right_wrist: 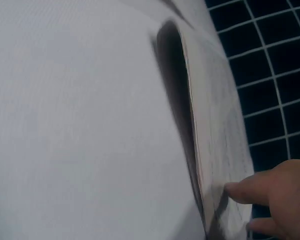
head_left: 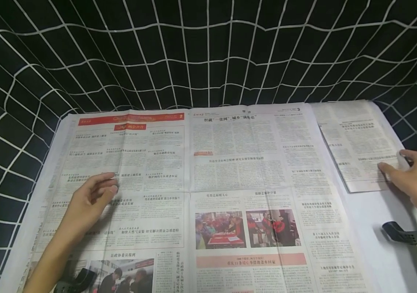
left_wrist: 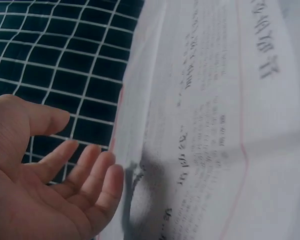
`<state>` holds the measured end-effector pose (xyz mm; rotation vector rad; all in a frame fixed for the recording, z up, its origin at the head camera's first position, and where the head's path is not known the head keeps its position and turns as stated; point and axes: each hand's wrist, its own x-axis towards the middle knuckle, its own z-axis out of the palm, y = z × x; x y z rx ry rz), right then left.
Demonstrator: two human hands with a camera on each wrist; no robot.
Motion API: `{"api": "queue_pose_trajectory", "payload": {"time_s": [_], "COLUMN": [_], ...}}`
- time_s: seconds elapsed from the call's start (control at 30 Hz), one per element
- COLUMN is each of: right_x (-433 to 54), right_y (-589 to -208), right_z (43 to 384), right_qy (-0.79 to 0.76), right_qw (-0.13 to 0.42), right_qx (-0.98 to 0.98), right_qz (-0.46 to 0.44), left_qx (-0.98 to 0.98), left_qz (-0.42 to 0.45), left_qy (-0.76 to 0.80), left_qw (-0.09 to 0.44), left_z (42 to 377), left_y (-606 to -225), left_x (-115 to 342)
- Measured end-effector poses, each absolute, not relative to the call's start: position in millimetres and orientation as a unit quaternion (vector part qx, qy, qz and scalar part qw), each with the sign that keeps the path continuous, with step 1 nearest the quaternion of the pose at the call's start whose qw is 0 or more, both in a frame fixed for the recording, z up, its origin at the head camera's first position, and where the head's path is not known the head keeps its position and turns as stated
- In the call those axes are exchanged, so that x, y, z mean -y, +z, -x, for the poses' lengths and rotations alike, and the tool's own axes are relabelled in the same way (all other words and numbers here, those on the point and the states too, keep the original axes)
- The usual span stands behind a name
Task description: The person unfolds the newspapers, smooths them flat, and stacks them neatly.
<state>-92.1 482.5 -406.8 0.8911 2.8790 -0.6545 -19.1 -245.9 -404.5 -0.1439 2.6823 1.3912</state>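
Note:
A wide newspaper (head_left: 230, 179) lies spread flat on a white surface. Above its left page floats my left hand (head_left: 89, 199), fingers loosely bent and holding nothing; the left wrist view shows the same hand (left_wrist: 65, 185) palm up beside the page (left_wrist: 190, 120). At the far right lies a folded newspaper (head_left: 362, 142), next to the spread one. My right hand (head_left: 413, 179) is at its right edge, thumb over the printed top and a finger by the edge. In the right wrist view the thumb of that hand (right_wrist: 285, 200) touches the folded newspaper (right_wrist: 217, 115), whose folded side bulges up.
A black cloth with a white grid net (head_left: 208, 53) rises behind and along both sides. White tabletop (head_left: 380, 207) shows at the lower right. A black wrist strap (head_left: 410, 235) is on the right wrist, and another strap (head_left: 76, 280) on the left.

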Motion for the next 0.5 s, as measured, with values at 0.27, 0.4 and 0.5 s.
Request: {"api": "queue_pose_trajectory", "payload": {"time_s": [0.27,0.4,0.5], "right_x": [-497.0,-502.6,-504.2], "right_y": [-404.2,-401.2,-402.8], "right_z": [89.6,90.4,89.5], "right_qy": [-0.203,-0.228,-0.245], "right_qw": [0.076,0.095,0.09], "right_qx": [-0.932,-0.925,-0.922], "right_qz": [-0.292,-0.29,-0.285], "left_qx": [-0.886,-0.883,-0.883], "left_qz": [0.045,0.043,0.041], "left_qy": [0.456,0.461,0.46], "left_qw": [0.071,0.083,0.086], "left_z": [13.2,11.5,11.4], "left_y": [-406.5,-406.9,-405.5], "left_x": [248.9,249.8,249.8]}}
